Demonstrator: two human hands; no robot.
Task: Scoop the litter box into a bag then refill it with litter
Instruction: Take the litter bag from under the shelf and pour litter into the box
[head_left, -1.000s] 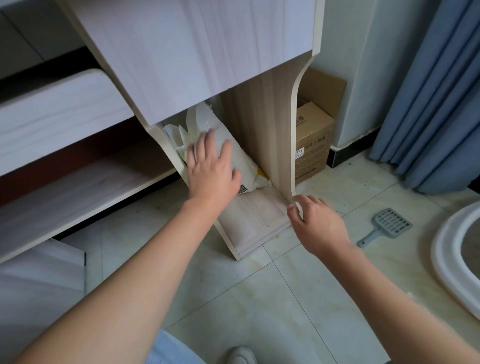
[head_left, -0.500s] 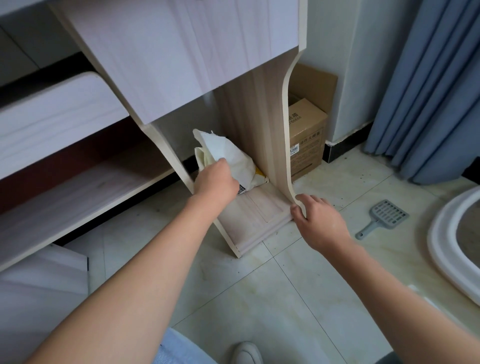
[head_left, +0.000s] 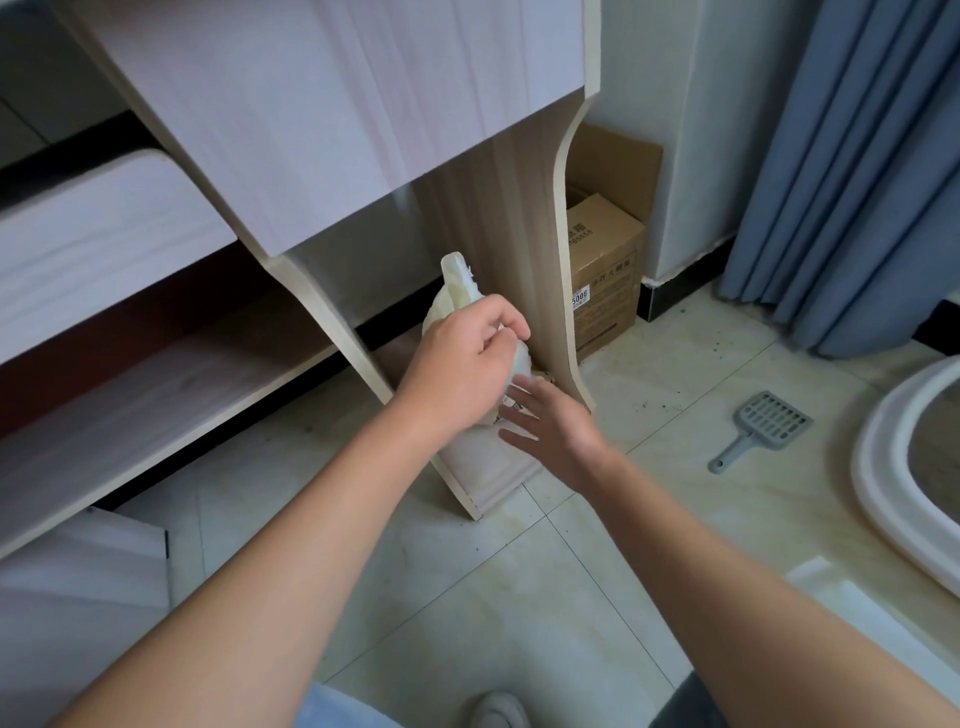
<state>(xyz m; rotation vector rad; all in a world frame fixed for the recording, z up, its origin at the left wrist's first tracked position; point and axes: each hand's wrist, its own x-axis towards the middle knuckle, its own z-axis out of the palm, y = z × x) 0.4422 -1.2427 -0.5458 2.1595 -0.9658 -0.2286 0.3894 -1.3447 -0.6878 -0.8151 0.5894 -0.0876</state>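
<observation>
A white litter bag (head_left: 453, 293) stands in the low open compartment of a pale wooden cabinet (head_left: 332, 104). My left hand (head_left: 462, 364) grips the bag's upper part, fingers curled round it. My right hand (head_left: 550, 426) reaches toward the bag's lower end with fingers straight and spread; whether it touches the bag I cannot tell. A grey slotted scoop (head_left: 761, 428) lies on the tiled floor to the right. The white rim of the litter box (head_left: 883, 499) shows at the right edge, its inside mostly out of frame.
A cardboard box (head_left: 605, 270) stands behind the cabinet's side panel against the wall. Blue curtains (head_left: 852, 156) hang at the right. Dark litter grains dot the tiles near the box. A shoe tip (head_left: 498, 712) shows at the bottom.
My left hand has closed on the bag and pulled it upright and forward. My right hand has left the cabinet's side panel and moved in toward the bag's base.
</observation>
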